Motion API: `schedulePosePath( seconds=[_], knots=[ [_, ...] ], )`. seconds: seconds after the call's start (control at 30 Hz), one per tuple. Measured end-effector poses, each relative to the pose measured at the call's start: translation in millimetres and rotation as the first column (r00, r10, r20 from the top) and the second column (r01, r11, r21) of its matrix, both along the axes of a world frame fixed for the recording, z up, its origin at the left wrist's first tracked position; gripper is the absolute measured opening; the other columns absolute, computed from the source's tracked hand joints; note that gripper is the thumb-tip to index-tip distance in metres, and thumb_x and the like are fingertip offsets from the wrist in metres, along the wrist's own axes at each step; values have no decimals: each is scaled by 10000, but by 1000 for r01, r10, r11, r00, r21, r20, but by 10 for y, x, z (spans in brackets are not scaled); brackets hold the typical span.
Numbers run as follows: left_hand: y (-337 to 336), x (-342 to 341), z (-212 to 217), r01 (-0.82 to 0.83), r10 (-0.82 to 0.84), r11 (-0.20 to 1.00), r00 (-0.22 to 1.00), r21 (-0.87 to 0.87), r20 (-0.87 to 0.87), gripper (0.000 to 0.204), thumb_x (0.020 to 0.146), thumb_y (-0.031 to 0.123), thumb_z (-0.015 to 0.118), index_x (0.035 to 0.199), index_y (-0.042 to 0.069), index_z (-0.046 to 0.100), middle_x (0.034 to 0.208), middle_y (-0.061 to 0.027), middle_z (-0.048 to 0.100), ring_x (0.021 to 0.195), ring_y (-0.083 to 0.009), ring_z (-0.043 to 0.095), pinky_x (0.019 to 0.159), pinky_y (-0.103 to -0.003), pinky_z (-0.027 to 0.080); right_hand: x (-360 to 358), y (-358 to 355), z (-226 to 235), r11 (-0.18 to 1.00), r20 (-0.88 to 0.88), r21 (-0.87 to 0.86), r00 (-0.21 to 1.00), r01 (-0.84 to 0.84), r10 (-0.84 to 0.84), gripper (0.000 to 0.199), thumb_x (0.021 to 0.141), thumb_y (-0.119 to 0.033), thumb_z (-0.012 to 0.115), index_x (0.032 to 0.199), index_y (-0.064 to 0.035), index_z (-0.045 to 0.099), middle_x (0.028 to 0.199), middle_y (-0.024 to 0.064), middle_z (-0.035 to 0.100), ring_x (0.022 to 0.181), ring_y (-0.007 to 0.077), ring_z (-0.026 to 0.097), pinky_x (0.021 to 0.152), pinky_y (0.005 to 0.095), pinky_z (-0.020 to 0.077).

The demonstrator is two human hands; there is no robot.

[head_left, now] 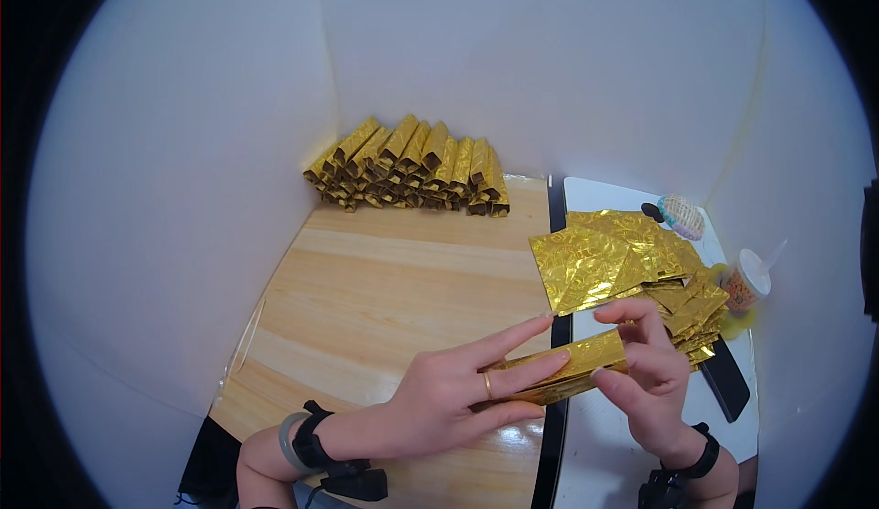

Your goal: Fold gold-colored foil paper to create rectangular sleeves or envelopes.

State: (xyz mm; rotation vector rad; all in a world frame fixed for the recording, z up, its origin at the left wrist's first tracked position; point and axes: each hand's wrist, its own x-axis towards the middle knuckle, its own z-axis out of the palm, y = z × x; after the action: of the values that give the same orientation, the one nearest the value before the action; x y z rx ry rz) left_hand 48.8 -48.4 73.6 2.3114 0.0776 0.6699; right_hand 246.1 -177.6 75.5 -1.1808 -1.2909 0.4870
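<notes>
A long, folded gold foil-paper tube (591, 353) lies slantwise between my hands, over the black strip between the wooden and white surfaces. My left hand (449, 390) is closed round its left part, fingers stretched along the top and sides, a ring on one finger. At the tube's right end my right hand (652, 385) curls, thumb on the near side and bent fingers at the end, the index finger raised. Just beyond the right hand lies a loose pile of flat gold foil sheets (586, 257), some folded into narrow pieces.
Finished-looking gold tubes (412, 157) are stacked at the back of the wooden board (385, 280). On the white surface (586, 481) at right are a lidded cup (753, 274), a round woven item (682, 217) and a flat black object (728, 383). White walls enclose the back and sides.
</notes>
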Motion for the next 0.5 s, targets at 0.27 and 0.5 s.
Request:
schedulePosePath(
  seconds=[0.27, 0.5],
  knots=[
    [-9, 24, 9, 44, -48, 996, 998, 82, 50, 644, 769, 212, 793, 1348, 90, 537, 1447, -223, 418, 1186, -331, 575, 924, -334, 513, -44, -5, 15, 999, -30, 10, 999, -42, 42, 150, 778, -90, 757, 896, -2, 726, 1192, 107, 529, 1047, 191, 493, 904, 319, 394],
    [21, 26, 31, 48, -46, 999, 975, -7, 220, 641, 741, 147, 823, 1304, 4, 552, 1395, -256, 469, 1219, -333, 555, 968, -344, 483, -24, 17, 3, 994, -146, 70, 987, 84, -73, 139, 786, -46, 722, 898, 34, 701, 1201, 94, 492, 1091, 189, 476, 940, 315, 380]
  ],
)
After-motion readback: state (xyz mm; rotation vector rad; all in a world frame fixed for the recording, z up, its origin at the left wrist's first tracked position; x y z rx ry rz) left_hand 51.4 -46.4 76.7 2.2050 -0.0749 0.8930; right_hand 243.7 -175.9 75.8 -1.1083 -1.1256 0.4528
